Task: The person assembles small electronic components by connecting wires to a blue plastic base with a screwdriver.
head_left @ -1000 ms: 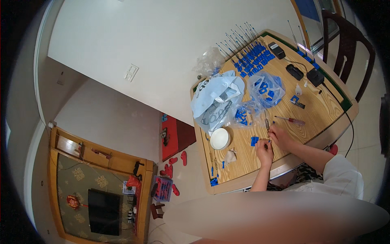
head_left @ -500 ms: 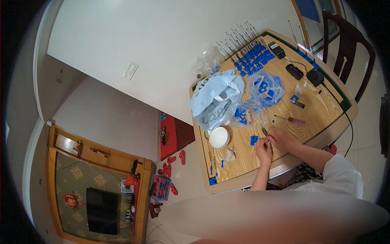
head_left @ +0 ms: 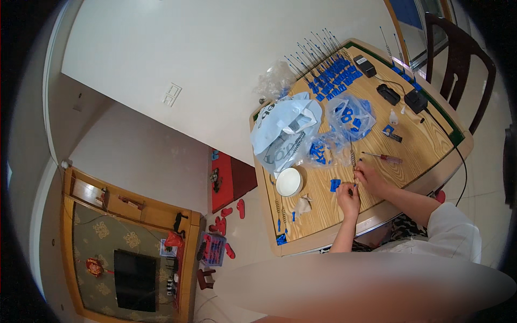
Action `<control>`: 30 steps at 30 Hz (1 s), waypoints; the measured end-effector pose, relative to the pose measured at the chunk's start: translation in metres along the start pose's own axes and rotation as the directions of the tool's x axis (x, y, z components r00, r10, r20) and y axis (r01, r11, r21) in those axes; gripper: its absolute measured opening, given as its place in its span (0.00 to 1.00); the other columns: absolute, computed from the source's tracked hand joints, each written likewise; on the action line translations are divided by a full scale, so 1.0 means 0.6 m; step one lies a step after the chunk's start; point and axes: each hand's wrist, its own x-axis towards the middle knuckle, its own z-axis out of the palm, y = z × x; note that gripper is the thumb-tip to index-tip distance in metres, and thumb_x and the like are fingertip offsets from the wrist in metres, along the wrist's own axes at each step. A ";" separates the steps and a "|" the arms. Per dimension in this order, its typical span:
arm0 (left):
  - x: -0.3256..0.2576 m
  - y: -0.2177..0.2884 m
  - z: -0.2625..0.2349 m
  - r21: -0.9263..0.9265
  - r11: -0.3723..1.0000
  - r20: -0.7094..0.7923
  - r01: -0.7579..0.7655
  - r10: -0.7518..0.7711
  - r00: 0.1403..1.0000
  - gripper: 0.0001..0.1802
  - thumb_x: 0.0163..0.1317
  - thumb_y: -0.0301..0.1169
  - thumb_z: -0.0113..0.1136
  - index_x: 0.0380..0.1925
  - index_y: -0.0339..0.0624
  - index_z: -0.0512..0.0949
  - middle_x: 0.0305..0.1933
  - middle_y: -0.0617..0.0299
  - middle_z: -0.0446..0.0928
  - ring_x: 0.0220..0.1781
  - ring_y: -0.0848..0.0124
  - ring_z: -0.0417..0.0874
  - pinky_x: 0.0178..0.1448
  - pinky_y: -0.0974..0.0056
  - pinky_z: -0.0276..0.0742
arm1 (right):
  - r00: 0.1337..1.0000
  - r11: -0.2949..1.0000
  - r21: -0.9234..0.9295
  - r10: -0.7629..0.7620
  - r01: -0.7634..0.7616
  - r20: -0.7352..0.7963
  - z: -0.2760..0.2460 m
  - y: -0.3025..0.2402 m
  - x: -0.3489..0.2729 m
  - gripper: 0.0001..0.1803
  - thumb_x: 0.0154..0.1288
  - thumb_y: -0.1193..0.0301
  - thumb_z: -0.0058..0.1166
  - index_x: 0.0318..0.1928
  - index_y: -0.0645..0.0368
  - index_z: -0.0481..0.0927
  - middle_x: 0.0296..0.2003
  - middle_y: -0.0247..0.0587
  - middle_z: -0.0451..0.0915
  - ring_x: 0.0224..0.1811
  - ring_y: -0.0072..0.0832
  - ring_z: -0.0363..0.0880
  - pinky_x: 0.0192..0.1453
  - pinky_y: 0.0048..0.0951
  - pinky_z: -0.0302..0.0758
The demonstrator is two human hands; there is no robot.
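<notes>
Fingertips of the right hand [head_left: 373, 180] pinch the lower part of a spring rod [head_left: 353, 157], whose coil runs out beyond them, away from the body. The left hand [head_left: 349, 203] sits just below, its fingers curled in at the rod's near end; what they grip there, and how firmly, I cannot tell. The step in hand looks like work on that near end, and the next move seems to call for a steady right pinch with small, careful left-finger adjustments. Just left of the left fingertips, a blue piece [head_left: 335, 185] lies on the table [head_left: 431, 148]. Right of the right fingers rests a screwdriver [head_left: 390, 159]. Beyond the coil sit a near clear bag [head_left: 335, 146] and a far clear bag [head_left: 353, 114], both with blue parts; well left of the fingers stands a white bowl [head_left: 289, 183]. Farthest out, blue bases [head_left: 337, 76] carry more spring rods pointing upward.
</notes>
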 end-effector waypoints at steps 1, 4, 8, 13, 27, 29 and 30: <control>0.000 0.000 0.000 -0.001 1.000 0.000 0.000 0.000 1.000 0.08 0.48 0.24 0.63 0.23 0.40 0.72 0.33 0.56 0.74 0.38 0.57 0.72 0.43 0.59 0.68 | 0.997 0.997 -0.044 -0.072 0.071 -0.021 0.001 0.002 0.000 0.05 0.62 0.75 0.48 0.36 0.63 0.69 0.28 0.51 0.74 0.32 0.48 0.74 0.35 0.39 0.70; 0.000 0.001 0.001 0.020 1.000 0.007 0.019 -0.019 1.000 0.08 0.48 0.23 0.63 0.23 0.40 0.72 0.33 0.56 0.74 0.38 0.57 0.72 0.43 0.59 0.67 | 0.962 0.947 -0.183 -0.273 0.265 -0.020 0.004 0.004 -0.002 0.04 0.62 0.75 0.47 0.37 0.63 0.69 0.28 0.51 0.74 0.32 0.48 0.74 0.35 0.39 0.70; 0.001 0.004 -0.001 0.006 1.000 -0.006 0.005 -0.005 1.000 0.07 0.49 0.24 0.63 0.24 0.40 0.72 0.31 0.56 0.73 0.37 0.57 0.72 0.43 0.58 0.67 | 0.996 0.996 0.033 0.085 -0.085 0.010 0.001 0.002 0.003 0.05 0.62 0.75 0.48 0.37 0.62 0.69 0.28 0.51 0.74 0.32 0.48 0.74 0.35 0.40 0.70; 0.001 0.009 -0.003 -0.007 1.000 -0.003 0.003 -0.003 1.000 0.07 0.49 0.23 0.63 0.24 0.39 0.73 0.31 0.56 0.73 0.36 0.57 0.71 0.42 0.58 0.67 | 0.975 0.967 -0.123 -0.222 0.222 0.014 0.007 0.016 -0.004 0.05 0.61 0.75 0.49 0.35 0.62 0.70 0.28 0.51 0.73 0.32 0.48 0.74 0.34 0.40 0.70; 0.003 0.010 -0.003 -0.004 1.000 -0.020 -0.005 0.005 1.000 0.09 0.46 0.20 0.64 0.23 0.39 0.72 0.31 0.56 0.74 0.36 0.57 0.72 0.42 0.58 0.67 | 0.964 0.953 -0.153 -0.264 0.263 0.012 0.010 0.019 -0.003 0.04 0.59 0.76 0.49 0.35 0.62 0.70 0.29 0.49 0.73 0.33 0.47 0.74 0.36 0.40 0.70; 0.002 0.013 -0.003 -0.008 1.000 -0.018 0.001 -0.001 1.000 0.09 0.46 0.20 0.64 0.23 0.39 0.72 0.31 0.56 0.74 0.36 0.57 0.72 0.42 0.59 0.67 | 0.969 0.957 -0.152 -0.245 0.246 0.023 0.008 0.018 -0.003 0.05 0.60 0.75 0.49 0.35 0.63 0.70 0.30 0.49 0.73 0.33 0.47 0.74 0.36 0.40 0.70; 0.002 0.014 -0.003 -0.012 1.000 -0.018 0.007 -0.008 1.000 0.09 0.46 0.20 0.64 0.23 0.39 0.72 0.31 0.56 0.74 0.36 0.58 0.72 0.42 0.59 0.67 | 0.974 0.963 -0.146 -0.225 0.226 0.029 0.008 0.017 -0.003 0.05 0.60 0.75 0.49 0.35 0.62 0.70 0.30 0.49 0.73 0.34 0.47 0.74 0.37 0.40 0.70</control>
